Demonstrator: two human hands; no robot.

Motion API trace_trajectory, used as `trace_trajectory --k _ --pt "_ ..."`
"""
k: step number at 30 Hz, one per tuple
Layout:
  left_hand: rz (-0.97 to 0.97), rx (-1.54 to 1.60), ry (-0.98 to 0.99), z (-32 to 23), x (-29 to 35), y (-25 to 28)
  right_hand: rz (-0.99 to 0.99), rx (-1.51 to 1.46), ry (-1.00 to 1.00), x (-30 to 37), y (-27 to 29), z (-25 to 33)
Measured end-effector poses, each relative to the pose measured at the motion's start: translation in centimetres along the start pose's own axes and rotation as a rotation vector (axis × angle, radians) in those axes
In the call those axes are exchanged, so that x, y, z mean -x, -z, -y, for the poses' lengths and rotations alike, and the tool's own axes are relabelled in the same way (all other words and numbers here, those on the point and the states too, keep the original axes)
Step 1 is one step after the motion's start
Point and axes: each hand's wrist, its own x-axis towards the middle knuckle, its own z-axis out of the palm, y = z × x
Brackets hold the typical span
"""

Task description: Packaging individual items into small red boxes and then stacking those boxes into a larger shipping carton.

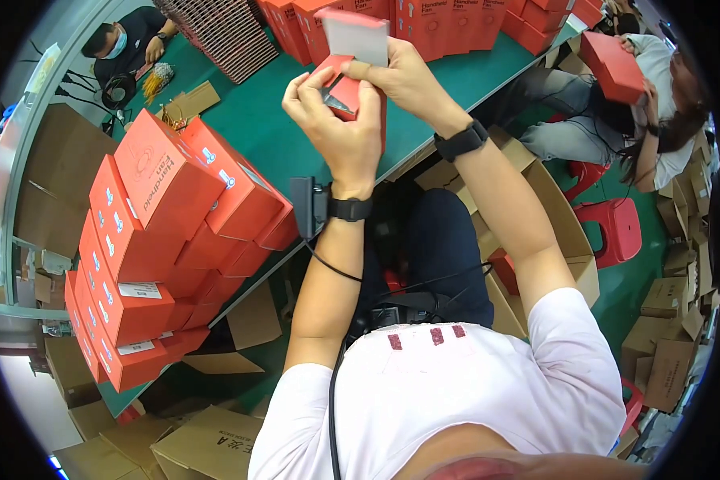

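Observation:
Above the near edge of the green table, both my hands are closed on a small red cardboard box (350,90). Its top is open, and a lid flap (360,38) with a pale grey inner face stands up. My left hand (340,140) wraps the box from below, fingers and thumb on either side of the opening. At the base of the raised flap, my right hand (412,80) grips the box with its thumb reaching across the opening. Something dark and greyish shows inside the opening, too small to make out.
A stack of red boxes (164,188) fills the table's left end. More red boxes (428,28) line its far side beside a pile of corrugated dividers (220,36). One person sits across the table; another at right holds a red box (614,68). An open carton (564,232) stands beside my legs.

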Motion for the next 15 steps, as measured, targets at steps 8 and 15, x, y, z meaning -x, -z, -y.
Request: trace_trajectory --k 8,15 --pt "0.026 -0.164 -0.008 -1.2 1.6 0.6 0.149 0.224 0.075 1.1 -1.3 4.0" --pt "0.115 0.061 0.234 0.7 3.6 1.0 0.134 0.846 0.49 2.0 -1.7 1.6"
